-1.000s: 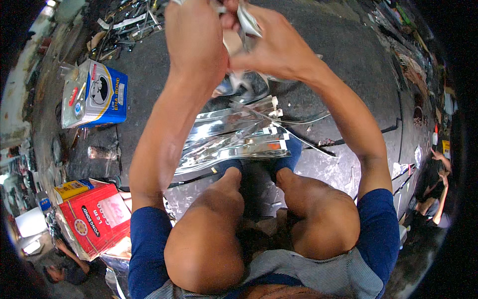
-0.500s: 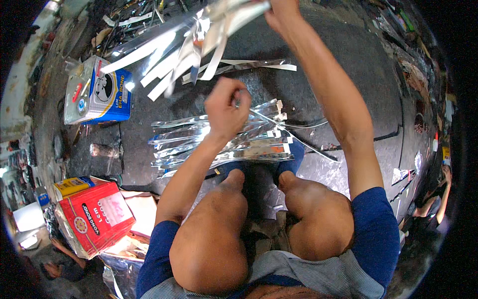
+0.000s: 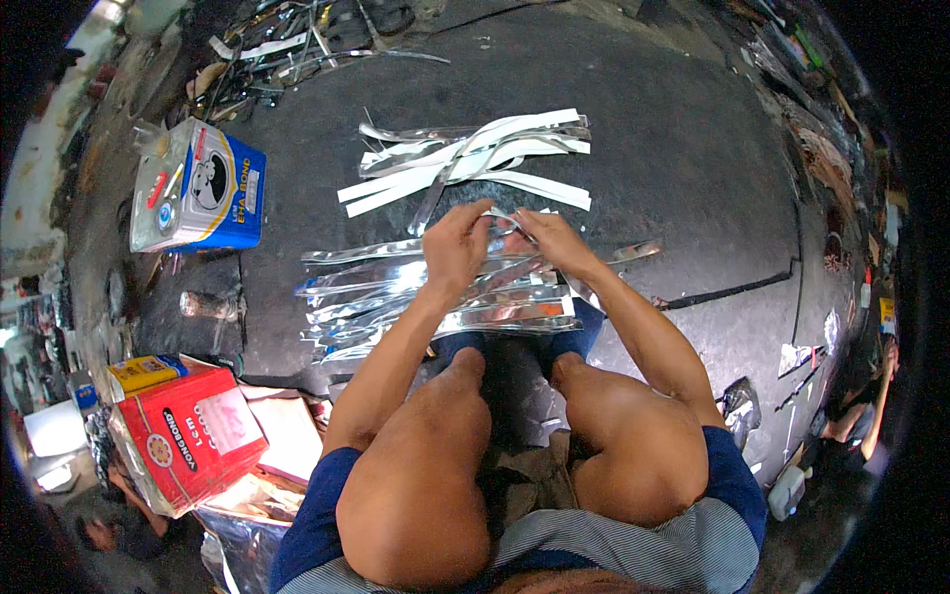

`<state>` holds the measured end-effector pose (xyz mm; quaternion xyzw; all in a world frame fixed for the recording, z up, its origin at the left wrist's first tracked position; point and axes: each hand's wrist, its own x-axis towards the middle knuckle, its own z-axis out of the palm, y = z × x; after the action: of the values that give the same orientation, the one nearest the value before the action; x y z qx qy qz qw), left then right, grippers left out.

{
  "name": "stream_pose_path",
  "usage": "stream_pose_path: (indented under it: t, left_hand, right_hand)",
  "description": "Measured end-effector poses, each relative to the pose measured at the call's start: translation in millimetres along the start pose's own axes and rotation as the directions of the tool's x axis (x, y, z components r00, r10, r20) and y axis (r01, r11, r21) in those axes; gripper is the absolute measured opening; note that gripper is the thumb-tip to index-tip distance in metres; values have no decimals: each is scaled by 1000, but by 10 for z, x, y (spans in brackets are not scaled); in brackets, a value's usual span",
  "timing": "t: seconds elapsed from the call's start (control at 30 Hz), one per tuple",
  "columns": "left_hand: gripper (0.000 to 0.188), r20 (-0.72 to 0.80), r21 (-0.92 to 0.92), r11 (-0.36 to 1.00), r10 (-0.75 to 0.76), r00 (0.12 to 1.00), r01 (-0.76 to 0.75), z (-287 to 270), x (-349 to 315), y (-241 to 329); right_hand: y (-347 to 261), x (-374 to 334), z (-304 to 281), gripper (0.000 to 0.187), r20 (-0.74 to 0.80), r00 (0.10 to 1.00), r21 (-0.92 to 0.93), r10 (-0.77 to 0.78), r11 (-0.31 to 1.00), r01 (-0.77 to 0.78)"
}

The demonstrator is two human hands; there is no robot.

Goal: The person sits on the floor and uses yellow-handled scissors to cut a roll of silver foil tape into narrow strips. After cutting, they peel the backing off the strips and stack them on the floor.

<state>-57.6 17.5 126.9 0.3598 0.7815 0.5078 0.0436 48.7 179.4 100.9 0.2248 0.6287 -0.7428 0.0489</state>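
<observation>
Close together in the middle are my left hand (image 3: 455, 247) and my right hand (image 3: 556, 241), fingers of each pinched on a thin, shiny strip (image 3: 504, 217) that spans the small gap between them. Below them, a spread of silver strips (image 3: 361, 283) lies crosswise on the dark floor, in front of my feet and partly hidden by my left hand and forearm. Just beyond my hands rests a loose bundle of white-backed strips (image 3: 539, 123), some crossing each other. One silver strip (image 3: 633, 253) sticks out to the right of my right wrist.
A blue and white square tin (image 3: 235, 188) stands at the left, with a red box (image 3: 188, 431) nearer me. Tangled scrap strips (image 3: 262, 51) lie far left. One person (image 3: 859, 421) shows at the right edge, another (image 3: 109, 525) at lower left. A whitish jug (image 3: 789, 493) stands lower right.
The bundle of strips that my right hand held up at the far side now lies on the floor. My right hand has come down beside my left, and both now pinch a strip.
</observation>
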Motion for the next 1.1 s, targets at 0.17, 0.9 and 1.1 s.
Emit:
stream_pose_path:
  t: [0.17, 0.9, 1.1]
  left_hand:
    - [21, 254, -689, 540, -445, 859, 483, -254, 166, 284]
    - [12, 382, -656, 500, -425, 820, 565, -224, 123, 611]
    - [11, 328, -562, 677, -345, 879, 475, -154, 125, 601]
  right_hand:
    - [-628, -101, -81, 27, -8, 973, -315, -232, 924, 218]
    - [-700, -507, 434, 19, -358, 821, -268, -445, 891, 367]
    - [-698, -591, 434, 16, -324, 802, -394, -503, 842, 369]
